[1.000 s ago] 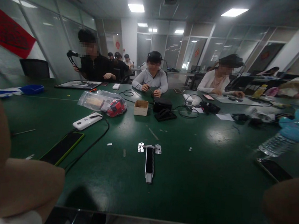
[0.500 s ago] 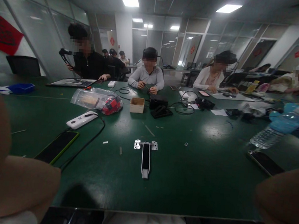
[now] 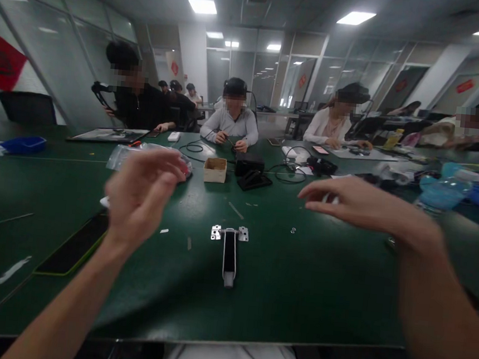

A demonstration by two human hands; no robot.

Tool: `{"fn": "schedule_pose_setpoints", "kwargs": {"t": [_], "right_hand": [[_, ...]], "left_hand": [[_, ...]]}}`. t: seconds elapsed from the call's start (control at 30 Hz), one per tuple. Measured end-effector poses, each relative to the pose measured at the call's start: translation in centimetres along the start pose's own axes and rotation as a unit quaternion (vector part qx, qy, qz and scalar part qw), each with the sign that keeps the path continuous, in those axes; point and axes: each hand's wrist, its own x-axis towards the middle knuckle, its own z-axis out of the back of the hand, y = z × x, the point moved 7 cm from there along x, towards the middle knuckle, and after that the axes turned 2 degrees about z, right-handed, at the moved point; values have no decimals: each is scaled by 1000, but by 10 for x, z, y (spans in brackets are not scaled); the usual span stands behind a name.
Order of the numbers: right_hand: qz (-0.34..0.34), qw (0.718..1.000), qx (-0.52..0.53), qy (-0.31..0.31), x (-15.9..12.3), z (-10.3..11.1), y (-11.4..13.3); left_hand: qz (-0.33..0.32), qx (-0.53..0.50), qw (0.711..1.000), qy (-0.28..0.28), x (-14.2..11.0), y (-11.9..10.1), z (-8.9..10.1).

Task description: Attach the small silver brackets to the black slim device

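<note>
Both bare arms, which bulked at the edges of the view, now stretch forward over the bench (image 3: 288,295). The left hand (image 3: 140,193), fingers curled, has come in front of the plastic bag (image 3: 118,159) and hides most of the white gadget (image 3: 104,202). The right hand (image 3: 346,200) has come in, fingers bent, and the forearm behind it covers most of the right-hand phone (image 3: 391,242). A white scrap (image 3: 13,270) is uncovered at left.

Single head-worn view from the near edge of a green table (image 3: 296,296), forward and down
</note>
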Motion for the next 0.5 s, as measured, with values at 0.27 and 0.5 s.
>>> {"fn": "schedule_pose_setpoints", "kwargs": {"t": [0.27,0.5], "right_hand": [[-75,986,-42,145,44,-132,-79],[-88,984,-2,157,39,-131,-82]], "left_hand": [[43,113,946,301,-66,107,-105],[55,131,935,323,-87,119,-107]]}}
